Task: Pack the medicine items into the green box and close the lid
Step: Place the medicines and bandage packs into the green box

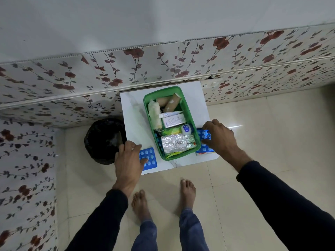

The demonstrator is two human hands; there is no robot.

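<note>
White table (132, 113), open green box (147, 104) holding bandages (155, 115), foil strips (176, 143)

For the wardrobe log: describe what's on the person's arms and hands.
Both arms wear dark, near-black long sleeves, plain with no visible markings, ending at the wrists. The left hand and right hand are bare: no gloves or watch show. Whether there is a ring cannot be told.

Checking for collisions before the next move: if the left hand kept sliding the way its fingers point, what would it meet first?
The left hand already touches a blue blister pack; straight beyond, probably the green box near wall, though depth is unclear.
</note>
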